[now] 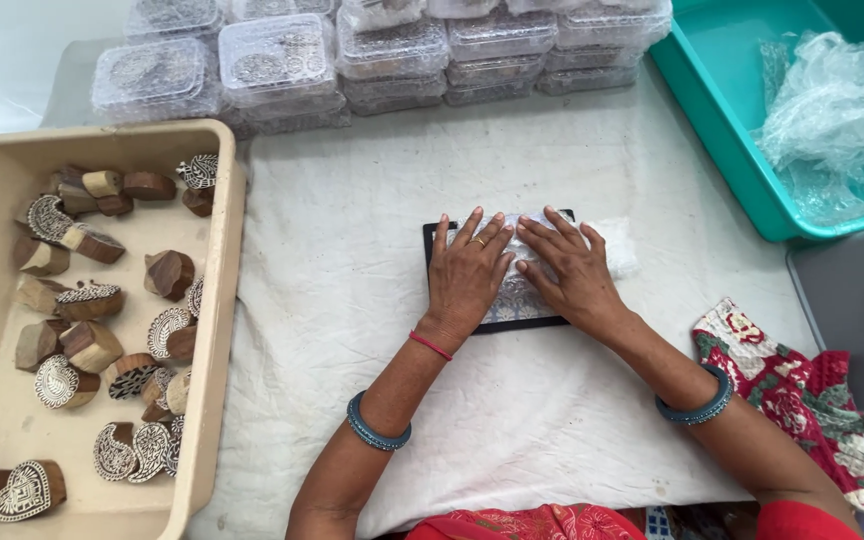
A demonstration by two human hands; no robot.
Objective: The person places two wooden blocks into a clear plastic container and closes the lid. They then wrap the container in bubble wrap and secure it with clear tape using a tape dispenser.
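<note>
A flat black rectangular pad (512,312) lies at the middle of the white cloth (352,250) covering the tabletop, with a crinkled clear plastic sheet (617,245) over its patterned face. The left hand (467,275) and right hand (572,272) press flat on it side by side, each grip released, fingers spread. Left of the pad sits a beige plastic tray (214,300) of carved wooden stamp blocks (87,345); behind it, stacked clear boxes (392,50); to its right, a teal bin (722,70).
</note>
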